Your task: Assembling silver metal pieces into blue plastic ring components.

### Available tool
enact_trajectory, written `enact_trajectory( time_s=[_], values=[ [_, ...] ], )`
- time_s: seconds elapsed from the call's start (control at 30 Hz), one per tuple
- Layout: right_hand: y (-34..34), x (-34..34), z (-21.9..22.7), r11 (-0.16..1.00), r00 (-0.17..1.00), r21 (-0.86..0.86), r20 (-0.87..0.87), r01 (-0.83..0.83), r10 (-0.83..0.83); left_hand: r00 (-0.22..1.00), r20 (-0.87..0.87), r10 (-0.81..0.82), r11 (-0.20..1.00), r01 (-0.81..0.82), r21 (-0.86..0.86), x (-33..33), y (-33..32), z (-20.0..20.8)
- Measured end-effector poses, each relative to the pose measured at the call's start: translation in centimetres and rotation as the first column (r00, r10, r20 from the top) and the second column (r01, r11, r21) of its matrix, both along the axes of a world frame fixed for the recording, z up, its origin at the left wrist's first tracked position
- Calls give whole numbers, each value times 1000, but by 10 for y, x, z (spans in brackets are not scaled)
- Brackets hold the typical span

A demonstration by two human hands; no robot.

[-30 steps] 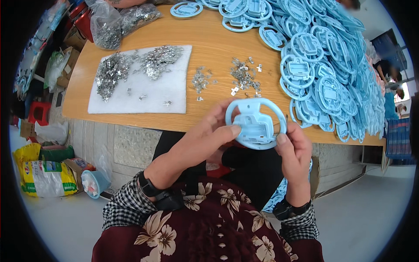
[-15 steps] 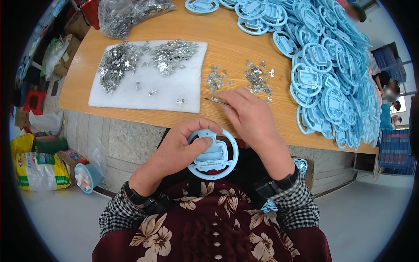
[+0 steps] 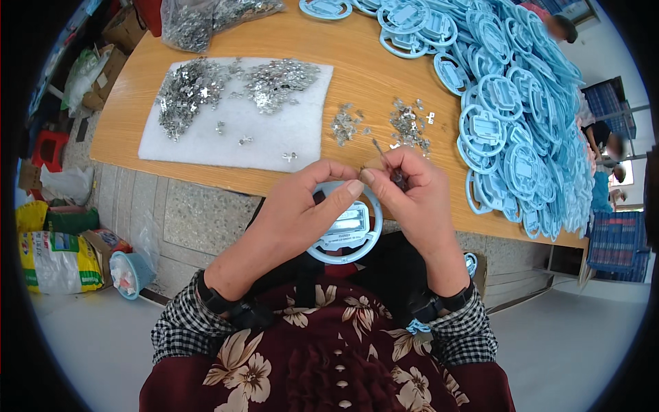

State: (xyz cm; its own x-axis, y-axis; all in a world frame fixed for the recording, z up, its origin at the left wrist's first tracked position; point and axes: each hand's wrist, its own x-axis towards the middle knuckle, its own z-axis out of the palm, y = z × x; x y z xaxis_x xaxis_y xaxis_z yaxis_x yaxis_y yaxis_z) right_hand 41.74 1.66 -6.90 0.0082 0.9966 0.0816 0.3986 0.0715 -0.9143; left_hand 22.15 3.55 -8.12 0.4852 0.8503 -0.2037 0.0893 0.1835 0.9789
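Hanging below the fingers, just in front of the lap, the blue ring-shaped part (image 3: 347, 237) is clasped at its upper left by the left hand (image 3: 298, 206). Beside its top, the right hand (image 3: 417, 194) pinches close to the left thumb, a slender tool (image 3: 379, 150) tucked among its fingers; whether it pinches anything else, I can't tell. Beyond lie loose metal clips (image 3: 410, 123), a white pad (image 3: 206, 147) and heaped blue rings (image 3: 500, 96).
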Motion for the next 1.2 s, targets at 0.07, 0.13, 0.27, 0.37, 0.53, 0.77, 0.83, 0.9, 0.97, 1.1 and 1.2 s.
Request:
enact_trajectory(
  time_s=[0.07, 0.13, 0.27, 0.37, 0.53, 0.77, 0.83, 0.9, 0.97, 1.1, 1.2],
  values=[
    [-7, 1, 0, 1000, 1000, -7, 2, -5, 5, 1000, -16, -14, 999, 14, 48, 4, 1, 3],
    [-12, 4, -2, 1000, 997, -6, -78, 18, -18, 998, -44, -55, 997, 57, 49, 8, 1, 5],
    [-18, 16, -3, 998, 986, -47, -159, 34, -41, 992, -110, -67, 993, 77, 88, 12, 1, 5],
    [-21, 21, 7, 993, 993, -113, -118, -36, 22, 983, -162, -87, 981, 113, 160, 15, 1, 7],
    [-20, 37, 9, 943, 962, -287, -257, -169, 94, 964, -241, -114, 954, 174, 245, 22, 3, 8],
    [-26, 34, 3, 984, 972, -179, -233, -16, -27, 996, -89, -9, 973, 29, 229, 33, 8, -12],
    [-29, 36, -2, 990, 967, -102, -224, 101, -122, 993, 73, 93, 978, -105, 179, 36, 11, -20],
    [-32, 42, -11, 989, 982, -57, -124, 138, -145, 998, 19, 54, 992, -56, 111, 35, 12, -12],
    [-33, 42, -18, 987, 987, -13, -26, 160, -161, 999, -35, 20, 999, -19, 38, 33, 10, -14],
    [-32, 33, -25, 978, 975, 130, 130, 164, -180, 998, 47, 41, 991, -47, 122, 34, 7, -30],
    [-29, 32, -27, 974, 965, 178, 192, 143, -177, 998, 42, 43, 995, -47, 83, 35, 7, -26]
  ],
)
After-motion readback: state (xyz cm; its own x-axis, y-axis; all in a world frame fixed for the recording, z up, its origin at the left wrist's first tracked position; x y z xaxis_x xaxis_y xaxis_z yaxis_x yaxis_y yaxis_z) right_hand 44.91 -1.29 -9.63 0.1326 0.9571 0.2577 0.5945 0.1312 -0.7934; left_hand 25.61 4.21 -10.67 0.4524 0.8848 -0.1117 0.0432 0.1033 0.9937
